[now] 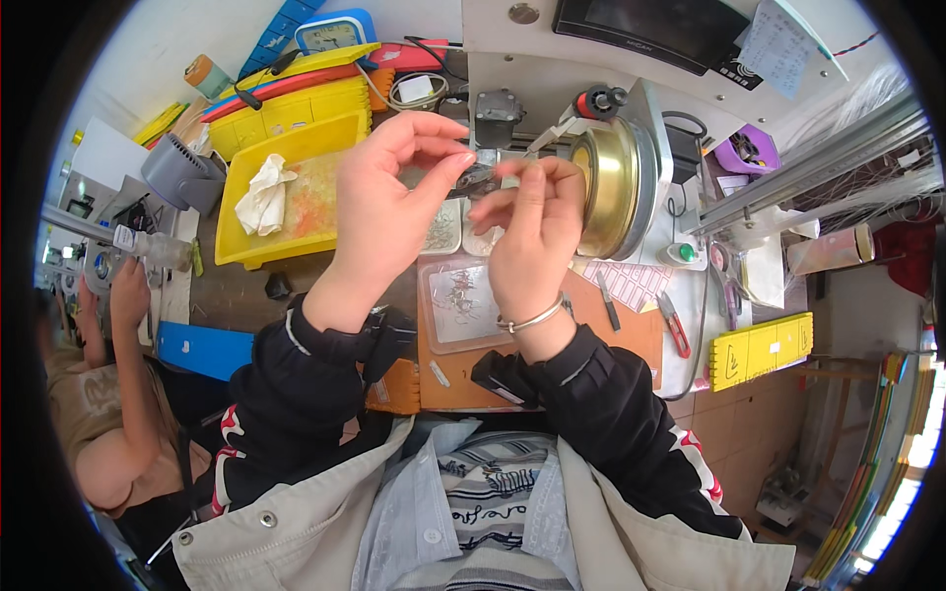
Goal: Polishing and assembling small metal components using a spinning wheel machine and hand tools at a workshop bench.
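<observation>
Cluttered brown worktop (222, 300), machine and wall panel along its far edge, orange-brown mat (631, 340) at its near edge. Yellow tray (286, 252) toward the far left corner, crumpled white tissue on the contents. Gold-coloured drum (603, 187) on the right side, upright disc behind it. Left hand (389, 187) raised over the middle, thumb and index stretched toward the right hand, tips slightly apart; cannot tell if anything's gripped. Right hand (537, 212) just beside the drum, fingers curled, thumb close to index; any held piece too small to tell. Clear shallow tray (441, 330) on the mat, nearer the front edge than the hands. Red-handled pliers (675, 325) right of the mat. Small grey metal fixture (485, 158) between both hands' fingertips, contact unclear. Thin metal bits (463, 294) loose inside the clear tray.
</observation>
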A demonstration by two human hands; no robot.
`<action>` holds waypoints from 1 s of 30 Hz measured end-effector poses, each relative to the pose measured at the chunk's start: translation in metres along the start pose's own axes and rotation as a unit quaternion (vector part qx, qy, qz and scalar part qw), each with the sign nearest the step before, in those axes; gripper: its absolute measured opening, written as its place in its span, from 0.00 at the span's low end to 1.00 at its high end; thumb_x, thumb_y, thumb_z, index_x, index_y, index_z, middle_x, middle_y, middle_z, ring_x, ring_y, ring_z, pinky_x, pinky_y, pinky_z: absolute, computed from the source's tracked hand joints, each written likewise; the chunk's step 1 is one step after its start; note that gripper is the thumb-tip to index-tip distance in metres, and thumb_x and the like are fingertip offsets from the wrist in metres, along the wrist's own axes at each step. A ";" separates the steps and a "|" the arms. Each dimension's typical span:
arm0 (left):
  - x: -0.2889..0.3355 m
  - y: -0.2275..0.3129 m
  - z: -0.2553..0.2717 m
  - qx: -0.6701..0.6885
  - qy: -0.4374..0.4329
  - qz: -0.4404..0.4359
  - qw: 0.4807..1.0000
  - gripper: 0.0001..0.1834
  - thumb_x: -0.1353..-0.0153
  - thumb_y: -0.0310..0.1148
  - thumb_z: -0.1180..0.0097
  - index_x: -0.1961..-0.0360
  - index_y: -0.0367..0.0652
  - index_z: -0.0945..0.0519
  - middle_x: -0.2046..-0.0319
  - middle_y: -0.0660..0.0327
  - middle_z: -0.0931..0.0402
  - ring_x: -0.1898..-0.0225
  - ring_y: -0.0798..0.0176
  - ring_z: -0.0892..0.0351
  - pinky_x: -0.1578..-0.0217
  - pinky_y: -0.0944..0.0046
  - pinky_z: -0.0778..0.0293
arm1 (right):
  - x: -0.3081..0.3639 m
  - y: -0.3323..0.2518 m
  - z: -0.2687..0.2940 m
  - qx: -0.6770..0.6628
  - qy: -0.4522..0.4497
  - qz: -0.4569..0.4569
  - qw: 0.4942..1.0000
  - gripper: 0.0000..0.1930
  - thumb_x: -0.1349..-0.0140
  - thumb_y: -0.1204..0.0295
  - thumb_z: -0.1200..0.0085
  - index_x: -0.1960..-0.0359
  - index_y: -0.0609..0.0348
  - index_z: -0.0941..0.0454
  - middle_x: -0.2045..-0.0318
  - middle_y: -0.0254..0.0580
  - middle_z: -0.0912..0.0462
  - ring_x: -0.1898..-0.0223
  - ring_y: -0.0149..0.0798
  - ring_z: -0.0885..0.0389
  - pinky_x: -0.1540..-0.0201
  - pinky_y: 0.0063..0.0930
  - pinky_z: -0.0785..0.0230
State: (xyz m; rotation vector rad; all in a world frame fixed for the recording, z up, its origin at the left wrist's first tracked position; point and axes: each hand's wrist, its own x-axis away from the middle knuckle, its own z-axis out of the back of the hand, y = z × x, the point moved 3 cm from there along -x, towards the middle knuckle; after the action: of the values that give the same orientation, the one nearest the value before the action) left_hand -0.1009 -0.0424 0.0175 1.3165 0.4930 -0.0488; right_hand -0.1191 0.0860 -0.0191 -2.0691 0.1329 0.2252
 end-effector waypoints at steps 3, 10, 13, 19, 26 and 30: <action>-0.001 -0.001 -0.008 -0.010 0.010 -0.014 1.000 0.12 0.40 0.17 0.40 0.55 0.34 0.22 0.63 0.60 0.18 0.60 0.73 0.20 0.58 0.73 0.26 | 0.003 -0.002 0.011 -0.017 -0.038 -0.059 0.997 0.03 0.25 0.74 0.58 0.58 0.60 0.36 0.73 0.35 0.27 0.81 0.24 0.31 0.78 0.15 0.38; 0.000 -0.002 -0.018 -0.069 0.005 -0.037 0.997 0.09 0.41 0.17 0.39 0.60 0.34 0.23 0.64 0.62 0.18 0.61 0.73 0.20 0.58 0.73 0.26 | 0.047 -0.004 0.039 -0.001 -0.134 -0.176 0.975 0.03 0.25 0.75 0.59 0.59 0.60 0.37 0.76 0.32 0.30 0.80 0.23 0.34 0.76 0.17 0.39; 0.000 0.000 -0.018 -0.117 0.000 -0.073 0.990 0.07 0.42 0.17 0.38 0.63 0.34 0.22 0.67 0.63 0.19 0.63 0.72 0.20 0.60 0.72 0.25 | 0.044 -0.004 0.039 0.011 -0.137 -0.176 0.975 0.03 0.25 0.75 0.58 0.59 0.60 0.36 0.77 0.32 0.30 0.79 0.23 0.34 0.75 0.17 0.39; -0.002 0.011 -0.020 -0.247 -0.013 -0.159 0.956 0.08 0.46 0.17 0.37 0.67 0.35 0.23 0.73 0.60 0.21 0.68 0.65 0.18 0.64 0.69 0.26 | 0.028 0.004 0.028 0.021 -0.079 -0.169 0.982 0.05 0.26 0.73 0.57 0.55 0.61 0.35 0.77 0.33 0.29 0.80 0.23 0.33 0.77 0.17 0.40; -0.015 0.017 -0.018 -0.220 -0.075 -0.080 0.969 0.07 0.47 0.18 0.39 0.69 0.35 0.25 0.73 0.60 0.22 0.69 0.66 0.20 0.65 0.70 0.27 | 0.001 0.009 0.015 0.044 -0.045 -0.113 0.992 0.06 0.27 0.72 0.55 0.55 0.62 0.34 0.77 0.32 0.29 0.80 0.22 0.34 0.78 0.17 0.42; -0.019 0.016 -0.018 -0.181 -0.087 -0.038 0.979 0.06 0.47 0.17 0.40 0.70 0.35 0.25 0.74 0.62 0.23 0.69 0.69 0.21 0.64 0.70 0.27 | -0.004 0.017 0.015 0.071 -0.036 -0.089 0.993 0.04 0.28 0.75 0.53 0.58 0.62 0.33 0.75 0.31 0.28 0.77 0.21 0.33 0.77 0.18 0.42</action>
State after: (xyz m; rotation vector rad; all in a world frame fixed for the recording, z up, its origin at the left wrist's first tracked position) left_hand -0.1186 -0.0259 0.0367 0.9273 0.3822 -0.1304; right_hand -0.1275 0.0912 -0.0399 -1.9154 -0.0773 0.1750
